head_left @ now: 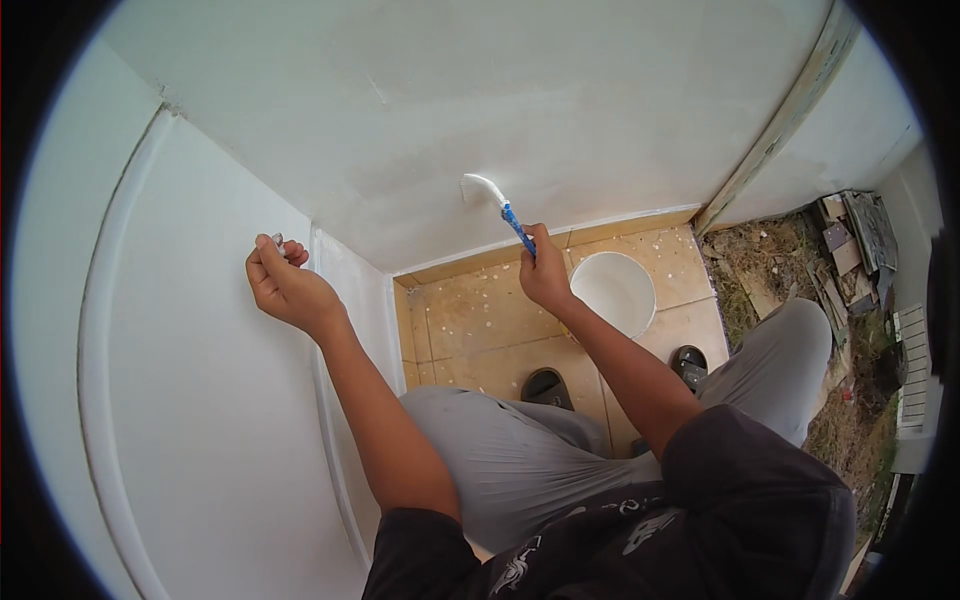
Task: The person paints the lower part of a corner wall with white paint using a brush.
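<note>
My right hand (545,270) is wrapped round the blue handle of a paintbrush (507,210). The brush's white, paint-covered head points up and left, its bristles right at the white wall (430,130). Raised at the left, my left hand (288,285) has its fingers curled and pinched together, near the panelled wall side. A small pale, shiny bit shows between its thumb and fingers; I cannot tell what it is. Just right of and below my right hand stands a white bucket (612,293), with pale insides, on the tiled floor.
Tan floor tiles (480,315) carry white paint spots, with a tiled skirting along the wall's foot. My sandals (547,388) rest on the tiles. A wooden door frame (775,120) edges the wall at the right. Beyond lie dirt and stacked boards (845,255).
</note>
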{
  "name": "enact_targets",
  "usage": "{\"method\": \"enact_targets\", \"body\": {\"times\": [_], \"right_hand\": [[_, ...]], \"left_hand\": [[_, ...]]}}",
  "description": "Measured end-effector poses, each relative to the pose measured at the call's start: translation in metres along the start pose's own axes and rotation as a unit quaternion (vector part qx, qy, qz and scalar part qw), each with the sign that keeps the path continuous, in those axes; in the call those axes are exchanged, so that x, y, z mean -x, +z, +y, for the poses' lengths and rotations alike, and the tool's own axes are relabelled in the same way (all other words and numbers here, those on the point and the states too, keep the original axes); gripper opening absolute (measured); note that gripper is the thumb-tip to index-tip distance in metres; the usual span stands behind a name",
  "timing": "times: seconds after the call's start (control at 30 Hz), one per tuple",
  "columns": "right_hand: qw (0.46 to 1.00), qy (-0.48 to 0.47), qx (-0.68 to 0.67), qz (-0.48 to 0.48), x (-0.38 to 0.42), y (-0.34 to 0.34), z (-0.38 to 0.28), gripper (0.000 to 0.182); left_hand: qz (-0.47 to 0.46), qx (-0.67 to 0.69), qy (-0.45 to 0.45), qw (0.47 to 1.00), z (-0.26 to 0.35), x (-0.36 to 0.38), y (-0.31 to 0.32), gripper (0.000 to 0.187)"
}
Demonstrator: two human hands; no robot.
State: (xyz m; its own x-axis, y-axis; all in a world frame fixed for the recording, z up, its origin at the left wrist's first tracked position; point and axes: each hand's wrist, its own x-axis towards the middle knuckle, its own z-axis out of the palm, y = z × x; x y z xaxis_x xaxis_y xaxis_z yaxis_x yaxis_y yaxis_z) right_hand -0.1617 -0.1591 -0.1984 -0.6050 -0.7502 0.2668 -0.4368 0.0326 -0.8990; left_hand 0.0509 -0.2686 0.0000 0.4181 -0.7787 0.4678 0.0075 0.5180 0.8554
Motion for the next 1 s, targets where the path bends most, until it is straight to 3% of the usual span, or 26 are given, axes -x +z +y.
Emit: {"method": "enact_targets", "body": {"times": [0.17,0.27,0.37,0.53,0.7,0.87,0.97,1.0], "right_hand": [[0.980,0.035,0.054,0.190,0.000,-0.070,0.032,0.026],[0.975,0.061,0.068,0.202,0.003,-0.069,0.020,0.028],[0.974,0.073,0.029,0.213,0.010,-0.028,0.009,0.030],[0.988,-0.026,-0.013,0.152,0.001,0.080,-0.063,0.030],[0.999,-0.019,-0.035,-0.031,0.022,0.158,-0.109,0.035],[0.980,-0.052,-0.006,-0.193,0.023,0.154,-0.127,0.032],[0.979,-0.132,-0.064,-0.138,0.010,0.138,-0.110,0.030],[0.983,-0.108,-0.075,-0.131,0.003,0.123,-0.106,0.029]], "left_hand": [[0.022,0.012,-0.008,1.000,-0.004,-0.004,-0.006,0.031],[0.042,0.016,-0.003,0.999,-0.005,-0.005,-0.007,0.031],[0.047,0.010,0.000,0.999,-0.008,-0.005,-0.009,0.031],[0.042,0.010,0.008,0.999,-0.001,-0.006,-0.017,0.031],[0.058,-0.010,0.013,0.998,0.006,-0.009,-0.022,0.032],[0.058,-0.012,0.001,0.998,0.002,-0.010,-0.023,0.032],[0.051,-0.005,0.001,0.999,0.001,-0.008,-0.020,0.032],[0.047,-0.001,0.002,0.999,0.001,-0.007,-0.017,0.032]]}}
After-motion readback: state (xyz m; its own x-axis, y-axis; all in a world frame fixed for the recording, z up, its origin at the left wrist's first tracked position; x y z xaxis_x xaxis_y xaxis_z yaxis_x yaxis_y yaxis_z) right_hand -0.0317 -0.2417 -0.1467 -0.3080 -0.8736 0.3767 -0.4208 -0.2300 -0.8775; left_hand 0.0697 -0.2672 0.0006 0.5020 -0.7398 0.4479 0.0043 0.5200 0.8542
